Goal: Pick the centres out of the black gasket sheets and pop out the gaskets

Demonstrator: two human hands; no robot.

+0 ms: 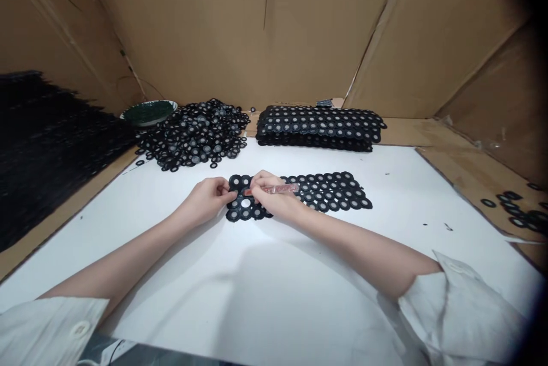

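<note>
A flat strip of joined black rings with pale centres lies across the white board. My left hand pinches the strip's left edge between thumb and fingers. Over the strip's left part, my right hand grips a reddish, clear-barrelled pen-like tool, its tip pointing left toward the rings near my left fingertips. One white disc shows brighter than the others just below the tip. My right hand covers some of the rings.
Behind the strip are a heap of loose black rings and a stack of joined ring strips. A bowl of dark green material stands at back left, beside a large black pile. More rings lie far right. Cardboard walls enclose the back.
</note>
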